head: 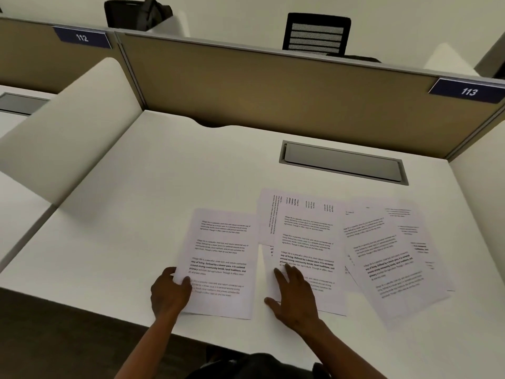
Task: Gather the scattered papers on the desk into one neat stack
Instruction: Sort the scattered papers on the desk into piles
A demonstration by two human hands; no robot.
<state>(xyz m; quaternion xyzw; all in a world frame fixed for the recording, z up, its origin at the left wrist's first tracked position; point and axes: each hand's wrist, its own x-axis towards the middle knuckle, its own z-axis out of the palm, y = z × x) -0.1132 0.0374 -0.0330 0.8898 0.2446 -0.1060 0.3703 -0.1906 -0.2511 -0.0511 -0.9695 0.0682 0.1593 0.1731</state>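
The printed sheets lie on the near right part of the white bench, flat, thin and rectangular, most with their long axis running away from the person. The leftmost sheet lies apart from the overlapping, skewed spread to its right. The left hand has its grip clamped on that sheet's near left edge, thumb on top. The right hand rests flat on the middle sheet, fingers spread apart, grasping nothing. Behind, a grey recessed hatch sits in the bench.
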